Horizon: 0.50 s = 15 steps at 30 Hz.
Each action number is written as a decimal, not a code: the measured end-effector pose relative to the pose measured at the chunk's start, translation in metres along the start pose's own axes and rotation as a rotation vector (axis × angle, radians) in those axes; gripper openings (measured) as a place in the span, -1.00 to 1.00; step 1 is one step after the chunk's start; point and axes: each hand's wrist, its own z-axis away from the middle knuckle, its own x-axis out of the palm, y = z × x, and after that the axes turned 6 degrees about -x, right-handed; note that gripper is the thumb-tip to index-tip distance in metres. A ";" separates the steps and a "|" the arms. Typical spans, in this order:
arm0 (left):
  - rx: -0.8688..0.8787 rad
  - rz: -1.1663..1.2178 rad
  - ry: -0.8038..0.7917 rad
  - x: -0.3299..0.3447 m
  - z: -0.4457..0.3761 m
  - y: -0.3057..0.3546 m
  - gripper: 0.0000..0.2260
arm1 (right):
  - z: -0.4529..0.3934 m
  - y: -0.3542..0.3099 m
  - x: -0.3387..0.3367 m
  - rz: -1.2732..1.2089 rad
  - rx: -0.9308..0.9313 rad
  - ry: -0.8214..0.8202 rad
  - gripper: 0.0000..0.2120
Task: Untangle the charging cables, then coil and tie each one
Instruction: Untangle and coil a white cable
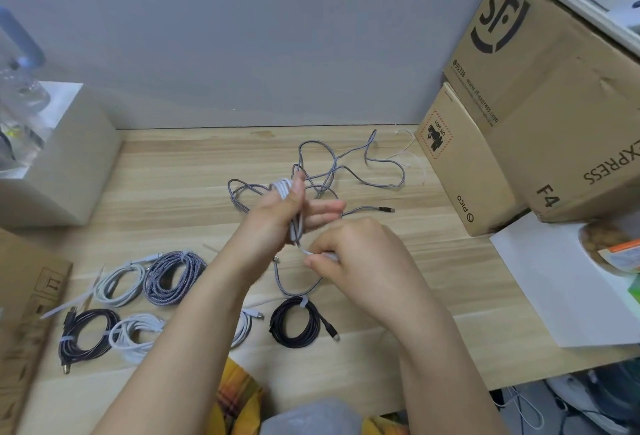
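My left hand (277, 212) holds a white cable coil (284, 188) wound around its fingers above the wooden table (173, 174). My right hand (360, 254) pinches the free end of that white cable (313, 253) just below the coil. A loose grey braided cable (346, 171) sprawls on the table behind my hands, its dark plug (387, 209) pointing right. Several tied coils lie at the near left: white (119, 284), grey braided (173, 277), black (86, 334), white (136, 336). Another tied black coil (298, 323) lies under my right forearm.
Stacked cardboard boxes (540, 95) stand at the right, with white paper (554, 282) and a food container (609, 247) in front. A grey box (69, 164) sits at the left, a brown carton (27, 296) below it. Loose white cable ties (69, 306) lie near the coils. A thin white wire (408, 154) lies at the back.
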 end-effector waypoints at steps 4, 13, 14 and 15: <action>-0.071 -0.332 0.010 0.006 0.005 -0.006 -0.60 | -0.001 0.007 -0.004 -0.361 0.036 0.229 -0.95; -0.115 -0.240 -0.073 0.025 0.012 0.008 -0.47 | -0.008 0.025 0.016 -0.736 0.094 0.583 -0.80; -0.129 -0.259 -0.068 0.026 0.013 0.010 -0.47 | -0.009 0.029 0.020 -0.734 0.110 0.605 -0.79; -0.147 -0.278 -0.070 0.026 0.014 0.013 -0.44 | -0.010 0.033 0.022 -0.731 0.116 0.607 -0.75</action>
